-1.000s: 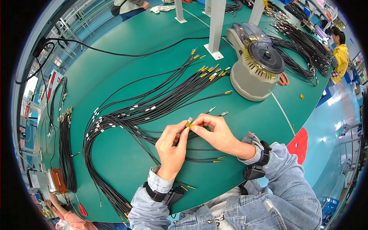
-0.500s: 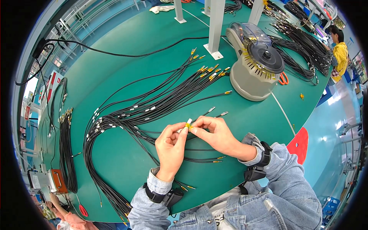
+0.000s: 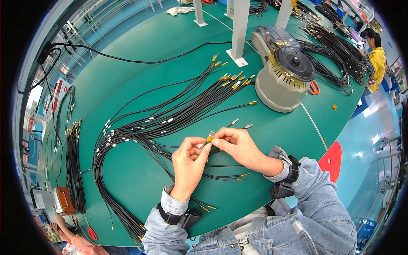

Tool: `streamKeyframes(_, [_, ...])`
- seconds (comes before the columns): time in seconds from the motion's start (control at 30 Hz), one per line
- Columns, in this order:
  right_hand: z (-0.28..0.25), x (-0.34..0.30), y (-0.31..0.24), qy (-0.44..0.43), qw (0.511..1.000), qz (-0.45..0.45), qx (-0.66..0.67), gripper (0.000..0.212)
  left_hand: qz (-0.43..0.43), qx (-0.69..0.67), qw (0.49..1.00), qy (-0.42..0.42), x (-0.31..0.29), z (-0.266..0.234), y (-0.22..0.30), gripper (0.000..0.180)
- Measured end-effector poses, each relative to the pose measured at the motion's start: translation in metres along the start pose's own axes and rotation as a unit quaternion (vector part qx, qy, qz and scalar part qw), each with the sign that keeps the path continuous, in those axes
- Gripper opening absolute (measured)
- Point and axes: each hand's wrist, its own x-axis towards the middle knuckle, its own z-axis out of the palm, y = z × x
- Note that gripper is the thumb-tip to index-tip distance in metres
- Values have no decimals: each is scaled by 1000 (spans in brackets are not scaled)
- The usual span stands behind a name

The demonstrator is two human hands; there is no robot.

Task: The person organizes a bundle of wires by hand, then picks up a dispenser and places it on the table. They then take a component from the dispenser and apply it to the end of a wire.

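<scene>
Between my two hands, a small metal cable connector [image 3: 210, 137] with yellow tape round it points up and away from me. My left hand [image 3: 190, 163] pinches the cable end just below the connector, thumb against fingers. From the other side, my right hand [image 3: 238, 144] has its thumb and forefinger closed at the yellow tape. A large bundle of black cables [image 3: 123, 131] with white labels curves across the table to the left of my hands. Many of its far ends carry yellow tape, while two bare metal ends [image 3: 234, 122] lie just beyond my fingers.
A round grey tape dispenser [image 3: 284, 80] stands at the back right, beside orange-handled scissors [image 3: 314, 87]. Metal posts [image 3: 240, 34] rise from the green table. Another cable bundle [image 3: 75, 170] lies at the left. A person in yellow [image 3: 376, 63] stands far right; another person's arm [image 3: 63, 229] shows lower left.
My fingers have shifted slightly around the connector, and its metal tip now shows above the yellow tape. The cables on the table look unmoved.
</scene>
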Motion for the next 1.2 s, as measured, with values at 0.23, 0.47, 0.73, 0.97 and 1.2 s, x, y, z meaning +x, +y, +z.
streamKeyframes(0.23, [0, 0, -1, -1, 1000, -11, -1, 18, 75, 134, 988, -11, -3, -3, 3, 10])
streamKeyframes(0.47, [1, 0, -2, 3, 1000, -23, 1, 19, 29, 97, 994, -28, -6, -1, 1, 14])
streamKeyframes(0.73, [1, -1, -5, -3, 1000, -5, -9, 19, 31, 108, 993, -27, -7, -2, -2, 15])
streamKeyframes(0.97, [1, -2, -9, -4, 1000, 16, 9, 22, -6, 15, 998, -55, -4, -5, -7, 17])
streamKeyframes(1.2, [4, -5, -15, 17, 999, 26, 8, 23, 17, 60, 997, -51, -5, -3, -4, 18])
